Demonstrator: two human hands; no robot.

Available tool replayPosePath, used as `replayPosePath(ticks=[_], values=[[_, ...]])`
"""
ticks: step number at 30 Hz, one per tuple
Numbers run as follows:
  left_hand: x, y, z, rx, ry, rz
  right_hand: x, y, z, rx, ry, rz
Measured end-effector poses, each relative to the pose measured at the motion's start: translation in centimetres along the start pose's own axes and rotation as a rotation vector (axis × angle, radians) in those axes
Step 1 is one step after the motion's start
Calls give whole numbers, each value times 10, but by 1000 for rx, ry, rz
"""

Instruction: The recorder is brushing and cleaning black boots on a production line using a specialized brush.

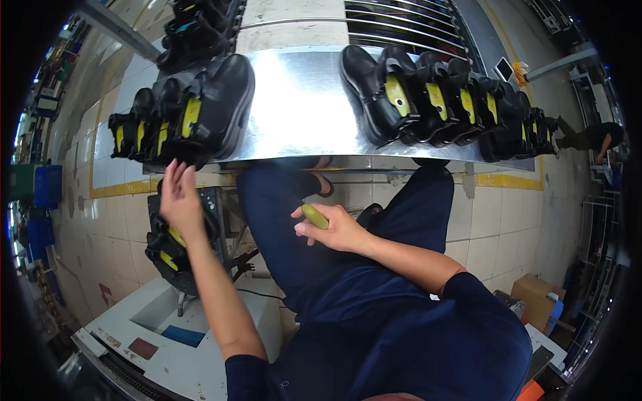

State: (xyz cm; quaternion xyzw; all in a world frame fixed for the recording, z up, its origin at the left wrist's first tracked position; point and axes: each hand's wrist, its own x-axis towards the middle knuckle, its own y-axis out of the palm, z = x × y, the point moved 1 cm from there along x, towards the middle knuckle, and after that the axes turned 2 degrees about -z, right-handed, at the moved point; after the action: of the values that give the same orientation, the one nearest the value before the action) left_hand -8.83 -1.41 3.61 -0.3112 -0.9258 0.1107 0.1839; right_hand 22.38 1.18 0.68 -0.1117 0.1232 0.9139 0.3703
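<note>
One hand [340,230], the right, holds an olive-green object [314,216]

Shoes [232,90] are black with yellow strips [394,88], the small object [314,216] olive, trousers [267,220] navy.

Surface [301,110] = shiny silver metal, wide, front edge running across just beyond the person's knees, strong glare mid-left. Left side: cluster of black shoes [233,100] packed close side by side, yellow parts [192,117] showing at the near ends, toes pointing away from the person. Right side: longer row of black footwear [368,90], also tightly packed, yellow strips [398,97] visible, running toward the right end, the farthest pieces too small and overlapped to count.
</note>
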Motion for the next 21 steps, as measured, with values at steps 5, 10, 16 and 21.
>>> replayPosePath(ticks=[5,10,16,21], values=[[23,84,4,342,-2,-218,-17,-40,-1,163,134,-71],[29,113,-20,268,269,-260,2,-58,-3,193,130,-128],[12,103,-25,-115,-50,-111,52,-71,18,189,28,-202],[-85,42,-23,-636,-304,-87,85,-85,37,295,2,-283]])
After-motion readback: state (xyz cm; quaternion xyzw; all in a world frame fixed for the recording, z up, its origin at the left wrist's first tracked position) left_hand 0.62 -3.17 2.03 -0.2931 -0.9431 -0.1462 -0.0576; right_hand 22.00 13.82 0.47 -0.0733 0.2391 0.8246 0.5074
